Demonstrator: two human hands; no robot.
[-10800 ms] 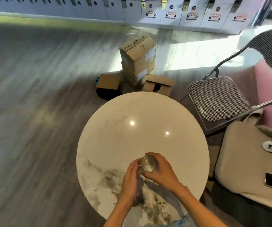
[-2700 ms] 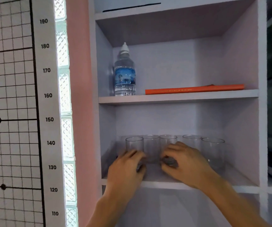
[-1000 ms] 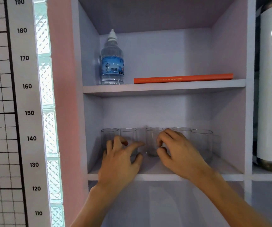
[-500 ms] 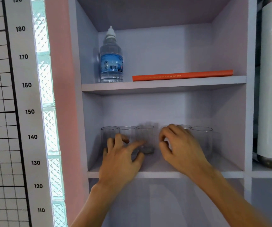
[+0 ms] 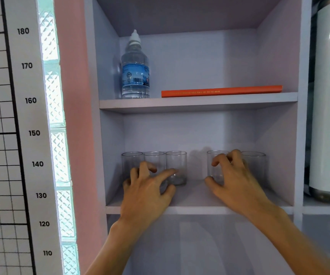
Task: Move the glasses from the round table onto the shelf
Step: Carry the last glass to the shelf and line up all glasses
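While the left hand [image 5: 148,192] has slid a third glass [image 5: 176,168] toward the shelf's [image 5: 196,209] left edge, fingers now spread loose, the right hand [image 5: 233,175] curls loosely around another glass [image 5: 215,165]; tidying nearly done

Both bare forearms reach up and forward from the bottom edge, converging a little. The left hand [image 5: 147,192] is held palm-down with its fingers spread and slightly curled, the thumb stretched out to the right and the index finger hooked. The right hand [image 5: 234,182] sits a little higher, well apart from the left, fingers bent into a loose claw and thumb pointing left, gripping nothing that can be made out.
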